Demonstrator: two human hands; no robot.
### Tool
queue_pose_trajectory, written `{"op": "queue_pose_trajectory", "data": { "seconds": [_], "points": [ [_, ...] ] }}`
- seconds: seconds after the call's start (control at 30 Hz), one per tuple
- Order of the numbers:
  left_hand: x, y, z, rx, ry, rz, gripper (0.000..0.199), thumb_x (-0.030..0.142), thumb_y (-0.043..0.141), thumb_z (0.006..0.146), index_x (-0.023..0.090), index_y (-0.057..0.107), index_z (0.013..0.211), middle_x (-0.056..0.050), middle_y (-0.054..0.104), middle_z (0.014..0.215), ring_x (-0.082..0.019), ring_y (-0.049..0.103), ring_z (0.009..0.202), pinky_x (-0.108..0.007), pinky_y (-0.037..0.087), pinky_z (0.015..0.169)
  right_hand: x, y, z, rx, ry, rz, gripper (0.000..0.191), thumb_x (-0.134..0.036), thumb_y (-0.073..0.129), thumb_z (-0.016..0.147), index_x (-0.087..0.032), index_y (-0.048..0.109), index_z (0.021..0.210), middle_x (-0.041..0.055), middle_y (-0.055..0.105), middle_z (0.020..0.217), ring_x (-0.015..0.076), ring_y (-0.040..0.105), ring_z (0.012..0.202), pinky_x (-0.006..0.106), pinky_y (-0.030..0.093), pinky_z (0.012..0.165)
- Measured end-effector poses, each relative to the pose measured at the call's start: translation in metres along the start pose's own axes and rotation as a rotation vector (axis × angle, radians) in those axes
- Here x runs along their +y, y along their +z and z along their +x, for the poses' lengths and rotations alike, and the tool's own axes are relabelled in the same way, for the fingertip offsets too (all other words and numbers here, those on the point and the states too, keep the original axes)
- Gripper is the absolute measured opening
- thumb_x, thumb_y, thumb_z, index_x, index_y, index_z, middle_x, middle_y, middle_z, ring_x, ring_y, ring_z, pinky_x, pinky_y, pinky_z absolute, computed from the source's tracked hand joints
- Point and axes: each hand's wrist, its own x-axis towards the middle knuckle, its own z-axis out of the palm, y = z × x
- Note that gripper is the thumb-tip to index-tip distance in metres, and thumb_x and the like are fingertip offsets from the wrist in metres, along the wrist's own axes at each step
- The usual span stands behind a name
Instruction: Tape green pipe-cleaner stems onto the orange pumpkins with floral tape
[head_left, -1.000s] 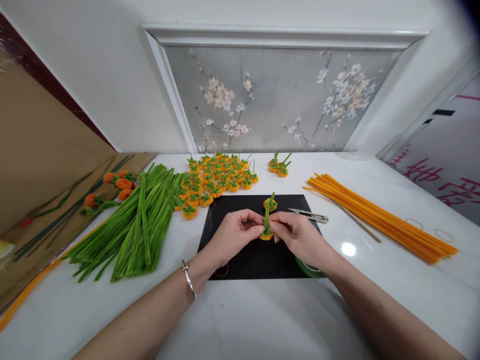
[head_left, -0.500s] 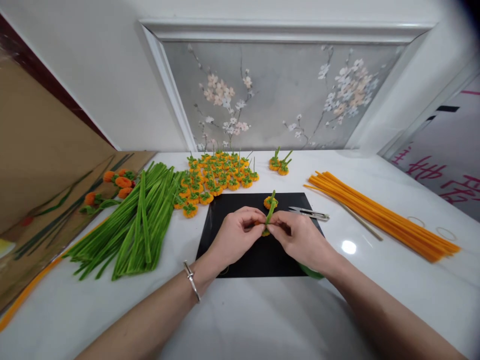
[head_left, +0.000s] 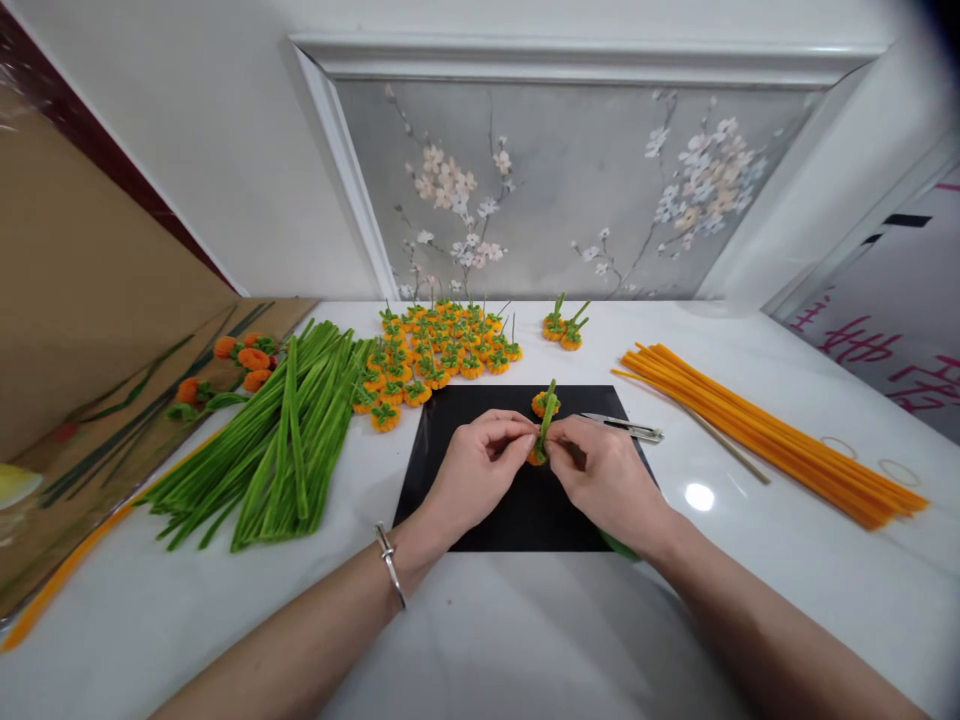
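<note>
Pinched a small orange flower (head_left: 535,457) by its green stem between the fingers of left hand (head_left: 476,475) and right hand (head_left: 619,490), low over the black mat (head_left: 517,520), seemingly to steady it upright. Had a second flower (head_left: 541,403) just beyond and snips (head_left: 646,434) beside, probably for easy reach. Grouped green strips (head_left: 300,440) and orange strips (head_left: 772,435) separately on the counter (head_left: 465,640), apparently for sorting by colour.

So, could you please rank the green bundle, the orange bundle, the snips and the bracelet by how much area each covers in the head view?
1. Green bundle
2. Orange bundle, longer but much narrower
3. Snips and bracelet, too alike to rank
</note>
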Motion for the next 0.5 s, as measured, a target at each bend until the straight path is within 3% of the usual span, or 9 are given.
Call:
{"op": "queue_pose_trajectory", "data": {
  "seconds": [0.2, 0.33, 0.5],
  "points": [
    [0.002, -0.007, 0.003, -0.115, -0.225, -0.229, 0.018, 0.022, 0.065, 0.076, 0.014, 0.067, 0.092, -0.005, 0.065, 0.087, -0.014, 0.062, 0.077, -0.027, 0.053, 0.068, 0.0, -0.001, -0.001, -0.051, -0.059, 0.013, 0.018, -0.011, 0.044, 0.084, -0.019, 0.057, 0.075, 0.0029, 0.06, 0.075, 0.0149, 0.055, 0.066, 0.025, 0.04, 0.062],
    [-0.001, -0.012, 0.007, -0.175, -0.122, -0.14, 0.012, 0.017, 0.07, 0.07, 0.013, 0.07, 0.081, -0.006, 0.062, 0.092, -0.014, 0.06, 0.078, -0.026, 0.051, 0.069, -0.002, 0.001, -0.003, -0.07, -0.043, -0.004, 0.014, -0.012, 0.047, 0.083, -0.02, 0.057, 0.075, 0.003, 0.061, 0.075, 0.0144, 0.054, 0.063, 0.024, 0.04, 0.058],
    [-0.005, -0.011, 0.007, -0.165, -0.078, -0.059, 0.009, 0.02, 0.066, 0.073, 0.014, 0.072, 0.076, -0.008, 0.061, 0.095, -0.018, 0.06, 0.085, -0.029, 0.051, 0.071, -0.001, 0.006, -0.006, -0.037, -0.001, -0.02, 0.012, -0.013, 0.049, 0.081, -0.019, 0.058, 0.074, 0.0017, 0.061, 0.069, 0.013, 0.053, 0.057, 0.024, 0.039, 0.056]
  ]
}}
